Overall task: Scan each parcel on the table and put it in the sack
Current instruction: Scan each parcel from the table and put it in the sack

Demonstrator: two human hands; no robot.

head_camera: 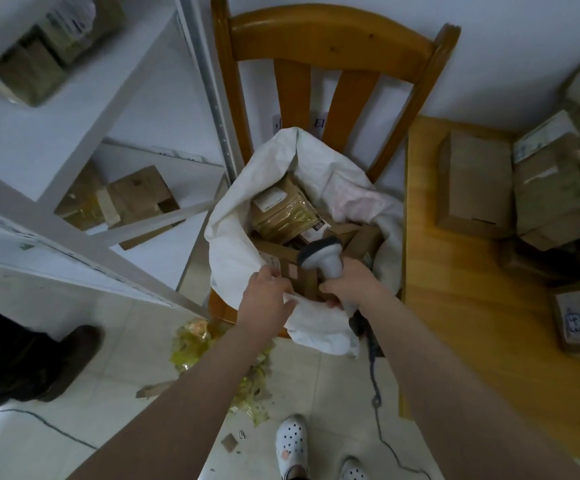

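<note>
Head view: our left hand (pixel 268 296) grips the sack (pixel 228 244) rim; our right hand (pixel 350 284) clasps the scanner (pixel 321 255) above bagged parcels (pixel 281 211). Stowing seems done; next, we reach for a waiting parcel (pixel 475 181) on the counter (pixel 455 323).

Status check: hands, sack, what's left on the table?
Left hand grips sack rim; right hand holds scanner over the opening. Sack on chair, boxes inside. Parcels wait on table. Nothing in the way.
</note>
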